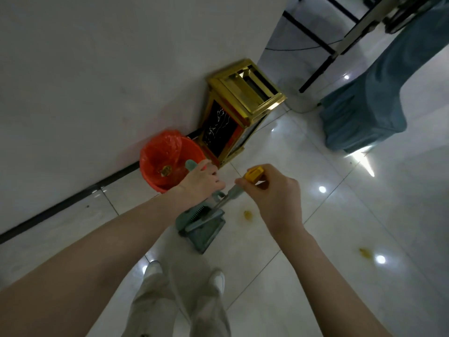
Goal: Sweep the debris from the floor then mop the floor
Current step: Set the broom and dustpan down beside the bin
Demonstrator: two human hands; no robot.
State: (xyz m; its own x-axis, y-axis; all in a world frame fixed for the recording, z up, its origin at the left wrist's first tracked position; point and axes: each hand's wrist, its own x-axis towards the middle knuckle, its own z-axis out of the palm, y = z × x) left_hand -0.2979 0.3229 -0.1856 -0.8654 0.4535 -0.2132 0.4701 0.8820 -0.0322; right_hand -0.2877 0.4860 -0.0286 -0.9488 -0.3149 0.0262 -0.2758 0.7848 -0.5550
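Observation:
My left hand (200, 182) grips the top of a green handle (190, 164) that belongs to the green dustpan (202, 227) standing on the white tiled floor in front of my feet. My right hand (272, 190) holds the broom handle (232, 194) near its yellow end cap (254, 175); the metal shaft runs down into the dustpan. Yellow debris lies on the tiles: one spot (247, 214) right of the dustpan, another (364, 252) farther right.
An orange bin with a red liner (167, 159) stands against the wall, scraps inside. A gold-framed waste bin (240, 110) is beside it. A blue-draped table (369, 103) and black frame legs (315, 71) stand at the upper right. My shoes (217, 279) are below.

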